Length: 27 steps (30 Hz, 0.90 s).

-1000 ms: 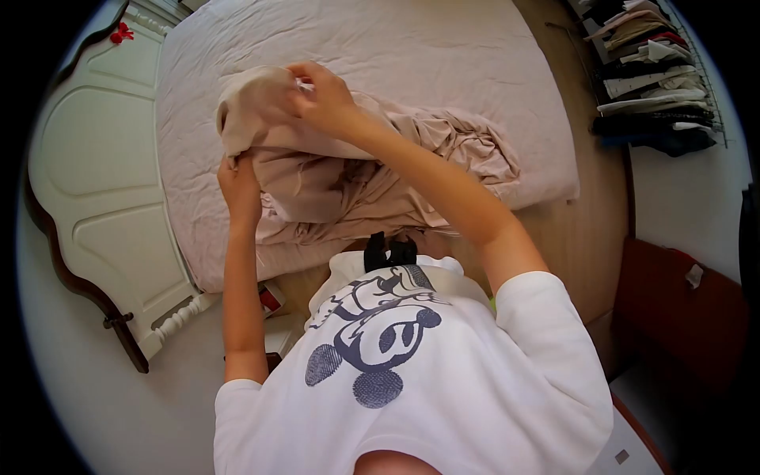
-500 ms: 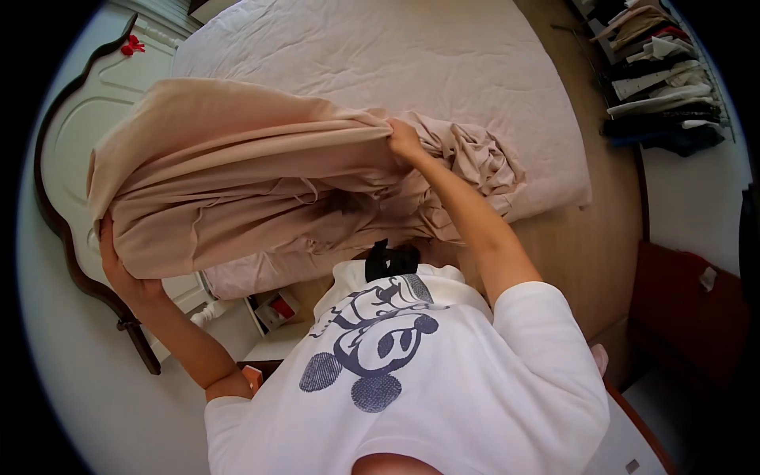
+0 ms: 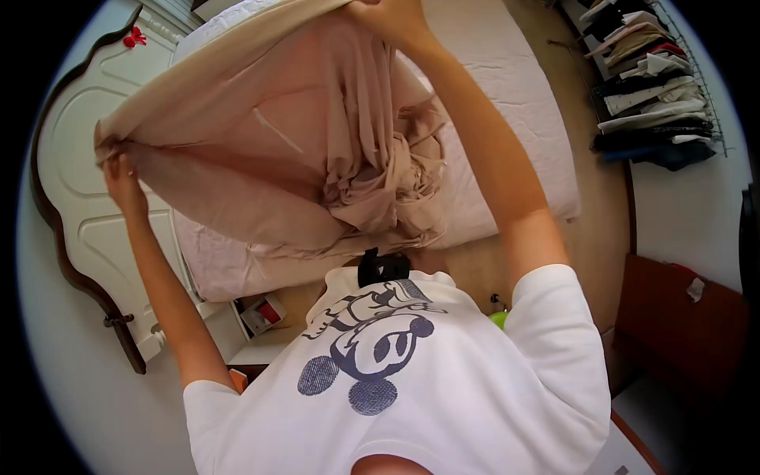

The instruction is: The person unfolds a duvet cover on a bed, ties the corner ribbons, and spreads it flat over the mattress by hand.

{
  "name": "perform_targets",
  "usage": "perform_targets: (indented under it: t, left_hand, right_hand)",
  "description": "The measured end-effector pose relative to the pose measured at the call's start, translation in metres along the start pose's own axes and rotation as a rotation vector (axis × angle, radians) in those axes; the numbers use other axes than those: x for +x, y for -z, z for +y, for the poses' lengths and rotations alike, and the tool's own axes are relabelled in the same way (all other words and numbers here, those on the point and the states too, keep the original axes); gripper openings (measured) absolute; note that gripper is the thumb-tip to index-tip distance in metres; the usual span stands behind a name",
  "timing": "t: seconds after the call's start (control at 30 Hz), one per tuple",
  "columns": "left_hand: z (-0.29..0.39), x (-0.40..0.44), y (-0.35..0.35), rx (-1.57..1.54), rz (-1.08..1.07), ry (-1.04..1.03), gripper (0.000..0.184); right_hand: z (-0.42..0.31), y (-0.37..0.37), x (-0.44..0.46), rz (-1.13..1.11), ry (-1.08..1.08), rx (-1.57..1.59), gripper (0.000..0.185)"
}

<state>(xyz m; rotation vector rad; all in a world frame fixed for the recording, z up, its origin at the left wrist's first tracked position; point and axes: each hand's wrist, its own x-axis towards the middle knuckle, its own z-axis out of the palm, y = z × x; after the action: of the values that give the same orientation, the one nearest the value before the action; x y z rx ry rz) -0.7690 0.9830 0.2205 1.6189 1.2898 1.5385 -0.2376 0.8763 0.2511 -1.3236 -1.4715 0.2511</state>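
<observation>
A beige-pink duvet cover [image 3: 261, 174] is stretched between my two hands above the bed. Its open side faces me, and a thin white tie [image 3: 277, 129] shows against the inner fabric. My left hand [image 3: 124, 184] is closed around a gathered corner near the headboard. Raised high at the top of the view, my right hand [image 3: 393, 22] grips the upper edge. The rest of the cover hangs in bunched folds [image 3: 388, 182] onto the near side of the bed [image 3: 514, 134].
A white headboard with dark trim [image 3: 79, 174] stands at the left, a red bow [image 3: 135, 37] on it. Clothes [image 3: 653, 95] hang on a rack at the right. A dark red-brown panel [image 3: 673, 317] stands lower right, and a small box [image 3: 263, 315] sits below the bed edge.
My right hand has lifted the cover's edge up and away from me, spreading it open. My left hand has risen slightly with its corner. More of the inside now shows.
</observation>
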Motion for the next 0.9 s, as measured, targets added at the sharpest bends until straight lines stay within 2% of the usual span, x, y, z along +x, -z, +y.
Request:
perform_targets:
  t: [0.03, 0.1, 0.17, 0.2, 0.23, 0.27, 0.3, 0.33, 0.4, 0.47, 0.53, 0.6, 0.7, 0.8, 0.87, 0.9]
  left_hand:
    - [-0.016, -0.017, -0.018, 0.158, -0.009, -0.002, 0.053]
    - [-0.076, -0.05, -0.044, 0.252, -0.027, 0.096, 0.06]
    - [-0.094, -0.108, -0.072, 0.427, -0.218, 0.162, 0.058]
    - [-0.108, -0.136, -0.079, 0.337, -0.348, 0.241, 0.057]
    - [-0.1, -0.169, -0.096, 0.335, -0.371, 0.361, 0.054]
    - [-0.107, -0.198, -0.103, 0.293, -0.409, 0.461, 0.052]
    - [-0.119, -0.225, -0.109, 0.25, -0.447, 0.56, 0.05]
    - [-0.132, -0.248, -0.112, 0.256, -0.532, 0.568, 0.049]
    - [-0.13, -0.279, -0.123, 0.285, -0.657, 0.623, 0.045]
    - [-0.124, -0.297, -0.139, 0.314, -0.742, 0.673, 0.042]
    - [-0.127, -0.309, -0.152, 0.33, -0.835, 0.684, 0.04]
    - [-0.129, -0.312, -0.171, 0.273, -0.88, 0.682, 0.039]
    - [-0.123, -0.305, -0.21, 0.208, -0.895, 0.8, 0.038]
    - [-0.134, -0.307, -0.254, 0.099, -0.861, 0.995, 0.043]
    - [-0.134, -0.312, -0.285, 0.124, -0.796, 1.103, 0.049]
    - [-0.122, -0.316, -0.306, 0.191, -0.745, 1.138, 0.051]
  right_hand:
    - [0.021, -0.03, -0.02, 0.311, 0.17, -0.267, 0.041]
    - [0.067, -0.058, -0.059, 0.189, -0.023, -0.244, 0.039]
    - [0.121, -0.084, -0.119, -0.054, -0.11, -0.198, 0.055]
    - [0.144, -0.094, -0.161, -0.159, -0.214, -0.25, 0.045]
    - [0.162, -0.104, -0.2, -0.279, -0.358, -0.236, 0.045]
    - [0.177, -0.114, -0.234, -0.373, -0.371, -0.313, 0.047]
    - [0.174, -0.116, -0.255, -0.528, -0.51, -0.314, 0.048]
    - [0.172, -0.119, -0.273, -0.681, -0.651, -0.311, 0.049]
    - [0.197, -0.146, -0.317, -0.659, -0.611, -0.213, 0.048]
    - [0.198, -0.173, -0.335, -0.65, -0.669, -0.369, 0.047]
    - [0.218, -0.204, -0.351, -0.641, -0.737, -0.362, 0.043]
    - [0.25, -0.229, -0.375, -0.622, -0.819, -0.193, 0.036]
    - [0.214, -0.2, -0.355, -0.372, -1.143, 0.076, 0.026]
    - [0.168, -0.156, -0.359, -0.144, -0.994, 0.431, 0.023]
    - [0.116, -0.096, -0.345, -0.276, -1.137, 0.541, 0.023]
    - [0.099, -0.072, -0.353, -0.258, -1.12, 0.618, 0.022]
